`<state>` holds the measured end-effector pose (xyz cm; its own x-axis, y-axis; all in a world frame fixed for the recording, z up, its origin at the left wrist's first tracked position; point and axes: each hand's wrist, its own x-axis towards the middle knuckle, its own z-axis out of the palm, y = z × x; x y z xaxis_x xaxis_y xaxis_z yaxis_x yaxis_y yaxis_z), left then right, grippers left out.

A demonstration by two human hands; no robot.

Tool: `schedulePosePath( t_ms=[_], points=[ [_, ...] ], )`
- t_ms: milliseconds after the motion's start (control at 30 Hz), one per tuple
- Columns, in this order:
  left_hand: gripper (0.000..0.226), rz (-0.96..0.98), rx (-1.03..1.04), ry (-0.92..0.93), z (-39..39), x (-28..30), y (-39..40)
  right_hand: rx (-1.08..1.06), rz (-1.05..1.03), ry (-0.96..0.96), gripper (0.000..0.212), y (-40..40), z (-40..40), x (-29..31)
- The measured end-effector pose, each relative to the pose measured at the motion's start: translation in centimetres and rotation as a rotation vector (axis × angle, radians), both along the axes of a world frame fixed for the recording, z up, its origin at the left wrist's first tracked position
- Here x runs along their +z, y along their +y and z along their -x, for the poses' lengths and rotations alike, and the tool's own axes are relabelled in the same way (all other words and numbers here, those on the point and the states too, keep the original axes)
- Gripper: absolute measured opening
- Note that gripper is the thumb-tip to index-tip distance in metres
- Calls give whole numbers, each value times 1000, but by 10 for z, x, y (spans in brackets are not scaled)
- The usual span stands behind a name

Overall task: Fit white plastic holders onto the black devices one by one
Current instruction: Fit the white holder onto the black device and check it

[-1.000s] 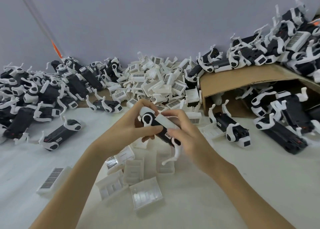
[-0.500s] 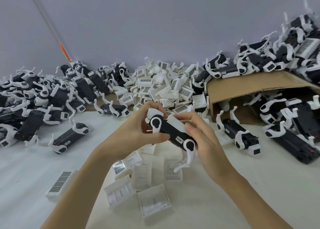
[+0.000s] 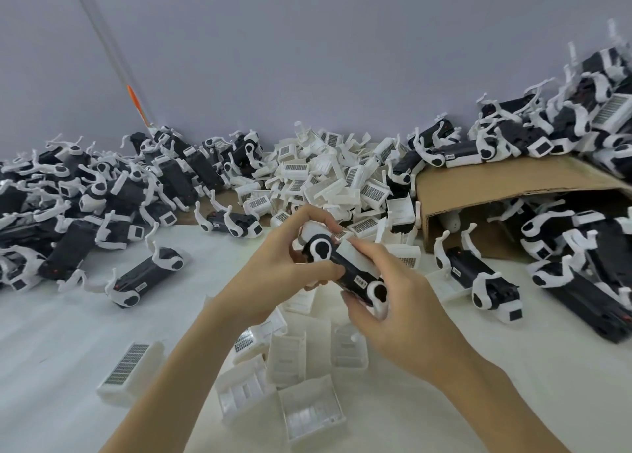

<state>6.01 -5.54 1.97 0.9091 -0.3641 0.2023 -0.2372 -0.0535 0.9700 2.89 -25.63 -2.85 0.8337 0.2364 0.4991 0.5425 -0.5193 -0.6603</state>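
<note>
A black device with white round ends is held above the table between both hands. My left hand grips its far end, with the thumb under the body. My right hand grips the near end, and its fingers press a white plastic holder against the device's top side. Several loose white holders lie on the table below my hands. A big heap of white holders sits at the back centre.
Piles of black devices fill the back left. More devices spill from a tipped cardboard box at the right and lie on top of it. A single holder lies at the front left on the white table.
The device has turned in my hands so its labelled side faces me. My right hand has slid down round the near end, and the white arm that hung below it is hidden.
</note>
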Motion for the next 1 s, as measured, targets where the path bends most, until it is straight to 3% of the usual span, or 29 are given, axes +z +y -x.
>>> schedulePosePath(
  t_ms=[233, 667, 767, 867, 1000],
  points=[
    [41, -45, 8, -73, -1, -5, -3, -75, -94, -31, 46, 5, -1, 0],
    [50, 14, -29, -107, 2, -6, -7, -160, 31, -228, 45, 1, 4, 8],
    [58, -97, 6, -128, 2, -7, -7, -99, -16, -141, 47, 1, 1, 4],
    [57, -182, -3, -101, 1, -6, -1, 97, -181, 78, 38, 3, 5, 5],
    [41, -4, -126, 4, 3, -1, 8, 237, -467, 288, 28, 2, 8, 16]
  ],
)
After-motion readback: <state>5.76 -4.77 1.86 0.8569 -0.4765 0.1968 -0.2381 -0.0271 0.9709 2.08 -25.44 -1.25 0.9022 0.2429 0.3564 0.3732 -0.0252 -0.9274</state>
